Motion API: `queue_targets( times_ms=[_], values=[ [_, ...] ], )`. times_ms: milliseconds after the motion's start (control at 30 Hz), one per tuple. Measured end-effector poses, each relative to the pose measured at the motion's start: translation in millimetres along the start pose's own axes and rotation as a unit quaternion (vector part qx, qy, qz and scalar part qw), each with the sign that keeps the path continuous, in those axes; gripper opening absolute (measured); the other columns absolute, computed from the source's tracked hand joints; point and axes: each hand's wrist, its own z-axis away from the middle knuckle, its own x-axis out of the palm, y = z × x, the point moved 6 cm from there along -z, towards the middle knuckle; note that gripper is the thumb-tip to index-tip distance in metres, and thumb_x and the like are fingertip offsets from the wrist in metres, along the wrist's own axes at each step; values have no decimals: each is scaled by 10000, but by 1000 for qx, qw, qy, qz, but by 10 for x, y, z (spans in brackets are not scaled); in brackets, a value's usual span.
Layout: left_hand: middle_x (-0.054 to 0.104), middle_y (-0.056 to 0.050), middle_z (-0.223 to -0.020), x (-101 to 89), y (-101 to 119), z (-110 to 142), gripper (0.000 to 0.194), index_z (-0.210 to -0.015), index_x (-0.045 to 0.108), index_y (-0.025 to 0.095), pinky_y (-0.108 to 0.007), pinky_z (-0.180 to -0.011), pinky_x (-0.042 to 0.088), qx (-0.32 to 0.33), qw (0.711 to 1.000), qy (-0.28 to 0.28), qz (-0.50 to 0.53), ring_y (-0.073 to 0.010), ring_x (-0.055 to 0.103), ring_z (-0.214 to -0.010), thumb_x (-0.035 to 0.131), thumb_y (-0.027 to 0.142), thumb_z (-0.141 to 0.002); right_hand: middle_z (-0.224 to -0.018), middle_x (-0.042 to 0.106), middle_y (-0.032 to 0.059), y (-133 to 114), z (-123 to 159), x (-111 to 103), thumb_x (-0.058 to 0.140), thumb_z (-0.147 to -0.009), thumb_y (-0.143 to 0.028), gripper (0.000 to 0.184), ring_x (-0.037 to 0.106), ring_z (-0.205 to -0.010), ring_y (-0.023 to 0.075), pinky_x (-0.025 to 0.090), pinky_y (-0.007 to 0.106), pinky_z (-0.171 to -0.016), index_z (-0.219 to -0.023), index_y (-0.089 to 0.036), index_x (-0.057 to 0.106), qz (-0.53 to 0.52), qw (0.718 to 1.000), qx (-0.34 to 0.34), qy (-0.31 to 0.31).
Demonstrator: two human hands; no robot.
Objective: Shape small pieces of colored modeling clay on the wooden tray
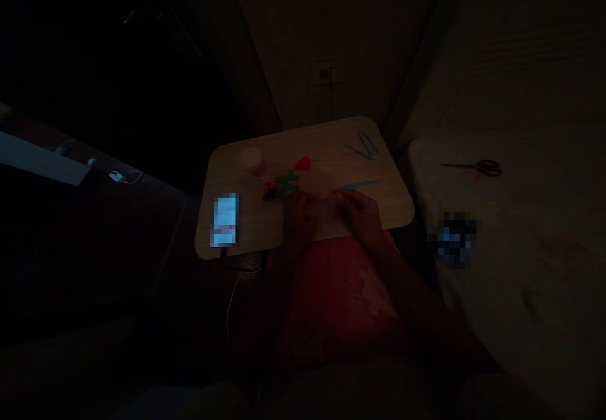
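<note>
The scene is very dark. My right hand (360,211) is closed, its thumb and fingertips pinched on a small yellow-orange piece (339,196) that looks soft. My left hand (299,216) is curled at the near edge of the small wooden table (255,227); whatever its fingers hold is too dim to make out. Between the hands lies another yellow-orange bit (324,194). Just beyond my left hand are green pieces (286,182) and a dark blue piece (269,194). A red piece (303,163) sits farther back.
A whitish tub (252,161) stands at the table's back left, a lit phone (225,220) at its left edge. Thin blue-green strips (363,146) lie back right, another strip (360,185) beside my right hand. Scissors (483,167) rest on the pale surface (521,199) at right.
</note>
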Motion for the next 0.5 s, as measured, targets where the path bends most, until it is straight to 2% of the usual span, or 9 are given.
queue_targets(
  times_ms=[100,300,400,500],
  values=[
    [634,-77,-1022,11,7,-7,439,-1031,622,212,-445,-941,521,5,1000,-9,2,-280,603,-1023,503,33,-648,-676,714,3,-6,-1,9,775,-820,-451,244,622,-514,142,506,271,-496,-901,-222,747,-11,1000,2,9],
    [632,-84,-1036,-42,43,-16,421,-1024,626,195,-449,-962,515,4,999,17,35,-284,605,-1034,497,39,-654,-580,678,-20,13,14,-13,799,-771,-406,242,595,-462,132,457,241,-445,-756,-232,632,-3,999,40,25],
    [630,-79,-1027,-67,87,-18,410,-1022,628,200,-435,-946,512,13,999,18,36,-280,602,-1029,494,51,-664,-549,640,-42,-3,21,-7,790,-794,-434,298,539,-415,114,398,231,-407,-729,-245,569,4,999,36,18],
    [624,-73,-1026,-84,105,-17,415,-1029,625,205,-435,-958,509,20,999,24,42,-278,600,-1034,500,61,-660,-549,613,-52,-26,16,4,761,-828,-446,264,508,-414,102,361,226,-402,-767,-240,608,-7,1000,17,14]
  ],
)
